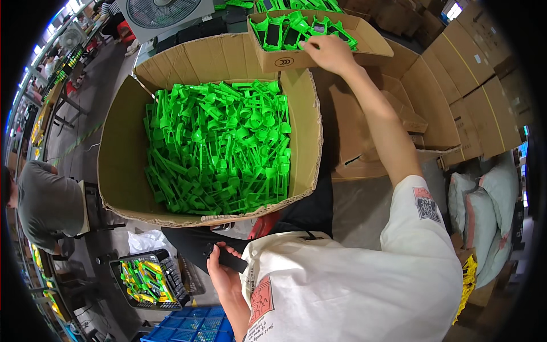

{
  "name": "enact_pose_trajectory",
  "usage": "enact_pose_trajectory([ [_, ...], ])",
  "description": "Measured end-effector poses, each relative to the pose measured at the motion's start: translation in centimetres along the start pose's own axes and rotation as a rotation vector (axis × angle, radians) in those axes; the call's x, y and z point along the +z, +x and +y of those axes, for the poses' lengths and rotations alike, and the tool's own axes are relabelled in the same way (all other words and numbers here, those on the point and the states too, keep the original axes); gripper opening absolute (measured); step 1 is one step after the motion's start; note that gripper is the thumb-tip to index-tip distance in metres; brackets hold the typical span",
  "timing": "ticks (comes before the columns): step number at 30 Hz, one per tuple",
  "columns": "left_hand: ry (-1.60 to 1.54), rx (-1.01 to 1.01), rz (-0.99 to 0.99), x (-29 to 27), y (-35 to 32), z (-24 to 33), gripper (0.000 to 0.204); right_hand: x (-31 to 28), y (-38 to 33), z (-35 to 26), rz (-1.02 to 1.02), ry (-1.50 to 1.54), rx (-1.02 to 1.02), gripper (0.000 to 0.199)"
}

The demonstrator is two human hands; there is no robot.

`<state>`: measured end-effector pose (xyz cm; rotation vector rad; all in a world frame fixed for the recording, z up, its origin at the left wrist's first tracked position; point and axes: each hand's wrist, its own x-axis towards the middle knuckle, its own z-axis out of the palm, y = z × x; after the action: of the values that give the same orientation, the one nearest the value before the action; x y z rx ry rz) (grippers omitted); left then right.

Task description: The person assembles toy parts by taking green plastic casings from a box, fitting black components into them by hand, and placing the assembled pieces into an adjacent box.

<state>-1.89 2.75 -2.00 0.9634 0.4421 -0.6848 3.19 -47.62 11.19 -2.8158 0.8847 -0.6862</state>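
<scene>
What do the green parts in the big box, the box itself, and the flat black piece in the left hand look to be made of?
Green parts: probably moulded plastic, uniform bright colour, slight sheen. Big box: corrugated cardboard, matte brown with ragged, creased flaps. Black piece in the left hand: dark and matte, possibly plastic; too small to be sure.

Two cardboard boxes [128, 151] of green parts [219, 145]

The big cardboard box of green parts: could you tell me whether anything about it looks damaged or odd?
Yes: the big cardboard box has a ragged, torn near rim, and its walls bow outward around the loosely heaped green plastic parts.
</scene>
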Motion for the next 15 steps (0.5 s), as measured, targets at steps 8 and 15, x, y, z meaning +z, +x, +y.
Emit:
enact_pose_trajectory([
  [8,-0.007,0.062,0.023,-0.6,0.3,0.4,0.023,-0.5,0.6,0.9,0.164,-0.117,-0.085,0.041],
  [15,-0.033,0.060,0.047,-0.4,0.8,0.4,0.021,-3.2,1.7,0.0,0.660,-0.032,-0.116,0.025],
])
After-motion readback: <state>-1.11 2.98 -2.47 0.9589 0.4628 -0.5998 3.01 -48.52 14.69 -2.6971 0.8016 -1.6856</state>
